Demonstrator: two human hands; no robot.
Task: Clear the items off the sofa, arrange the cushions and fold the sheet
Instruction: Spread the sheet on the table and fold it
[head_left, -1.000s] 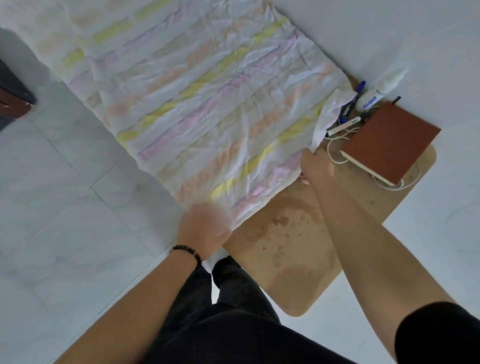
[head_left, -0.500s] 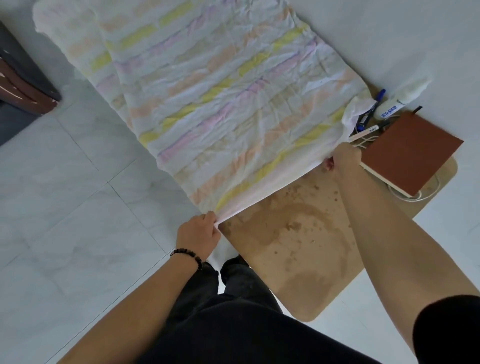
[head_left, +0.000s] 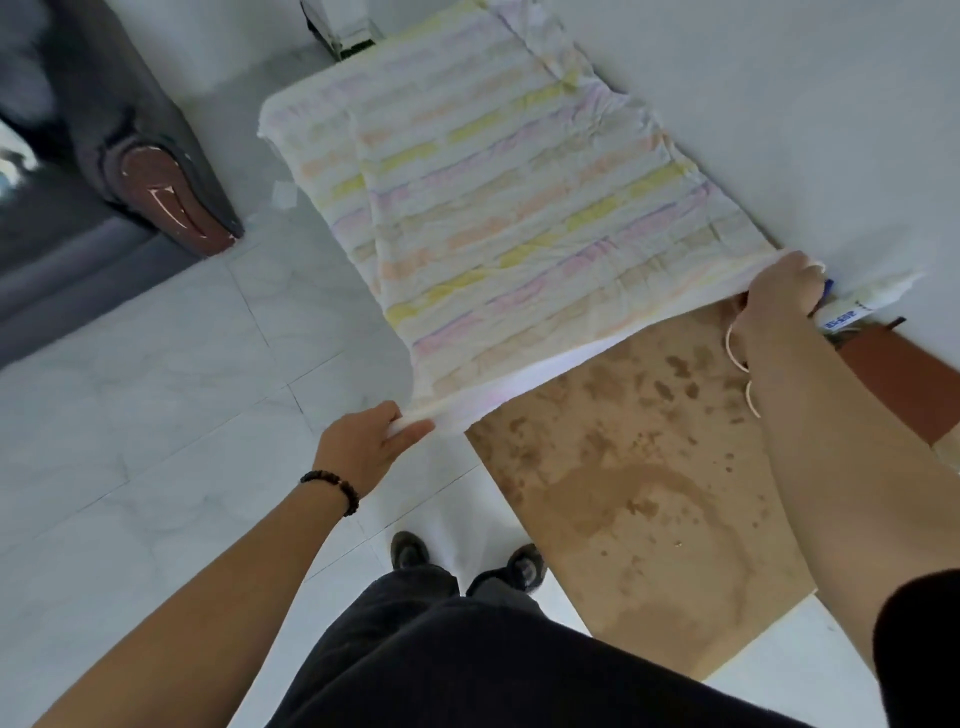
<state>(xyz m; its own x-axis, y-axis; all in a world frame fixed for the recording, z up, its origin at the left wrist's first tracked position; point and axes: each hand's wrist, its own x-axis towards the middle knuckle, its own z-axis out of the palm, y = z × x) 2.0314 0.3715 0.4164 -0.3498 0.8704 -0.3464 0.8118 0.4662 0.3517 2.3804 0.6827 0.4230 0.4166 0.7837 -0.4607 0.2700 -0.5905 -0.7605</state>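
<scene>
While the striped sheet (head_left: 519, 208) stretches between them, left grip (head_left: 366, 447) pinching one corner, right grip (head_left: 779, 293) curled round the other.

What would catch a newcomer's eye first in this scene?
The pastel-striped sheet fills the middle and top of the view, stretched out from its near edge: the left hand pinches one corner and the right hand grips the other. Below it on the right lies a brown table top blotched with dark stains, and a dark sofa arm sits at the upper left.
</scene>
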